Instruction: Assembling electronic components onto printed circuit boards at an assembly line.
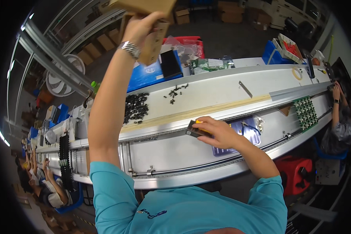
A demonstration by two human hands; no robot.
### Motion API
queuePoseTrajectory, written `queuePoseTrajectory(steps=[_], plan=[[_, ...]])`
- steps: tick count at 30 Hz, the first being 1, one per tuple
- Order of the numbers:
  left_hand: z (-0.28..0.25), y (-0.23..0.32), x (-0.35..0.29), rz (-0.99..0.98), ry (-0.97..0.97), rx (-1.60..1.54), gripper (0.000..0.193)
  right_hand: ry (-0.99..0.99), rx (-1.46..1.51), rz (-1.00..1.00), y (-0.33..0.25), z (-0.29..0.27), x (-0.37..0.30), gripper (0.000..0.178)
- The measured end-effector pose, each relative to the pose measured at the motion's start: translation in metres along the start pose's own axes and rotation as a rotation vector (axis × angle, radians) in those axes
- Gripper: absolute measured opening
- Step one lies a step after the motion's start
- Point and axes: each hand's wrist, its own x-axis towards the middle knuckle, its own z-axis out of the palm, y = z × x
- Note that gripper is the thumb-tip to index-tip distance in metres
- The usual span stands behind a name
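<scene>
My left hand, with a metal watch on the wrist, reaches up and away over the far side of the bench. Its fingers are closed on a brown cardboard box, whose upper flap runs out at the top edge. Over the near rail of the line, my right hand grips a small dark block with a yellow part; its exact kind does not show. Beneath that hand lies a blue-violet tray with dark-handled pliers on it.
Small black parts lie heaped on the white bench. Beyond stand a blue box and bagged green boards. A green circuit panel rests on the rails at right, near a co-worker. More people sit at left.
</scene>
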Motion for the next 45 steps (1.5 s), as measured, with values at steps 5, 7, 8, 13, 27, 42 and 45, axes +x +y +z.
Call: queuePoseTrajectory(steps=[5, 7, 8, 13, 27, 42, 45], plan=[[0.135, -0.006, 0.038, 0.216, -0.455, 0.481, 0.059, 0.04, -0.121, -0.147, 0.013, 0.012, 0.003, 0.044], [0.202, -0.001, 0.032, 0.344, -0.592, 0.92, 0.062, 0.049, -0.156, -0.152, 0.013, 0.01, -0.003, 0.045], [0.228, -0.009, 0.029, 0.42, -0.596, 1.04, 0.057, 0.048, -0.173, -0.15, 0.012, 0.011, -0.003, 0.045], [0.322, -0.066, 0.033, 0.443, -0.722, 1.317, 0.037, 0.053, -0.2, -0.249, 0.008, 0.011, -0.003, 0.044], [0.41, -0.226, 0.052, 0.906, -0.817, 1.219, 0.021, -0.065, -0.241, -0.179, 0.007, 0.005, -0.006, 0.044], [0.363, -0.171, 0.072, 0.847, -0.67, 0.869, 0.02, -0.173, -0.209, -0.099, 0.007, 0.008, 0.0, 0.039], [0.374, -0.145, 0.051, 0.699, -0.857, 0.599, 0.029, -0.169, -0.241, -0.106, 0.007, 0.009, -0.002, 0.039]])
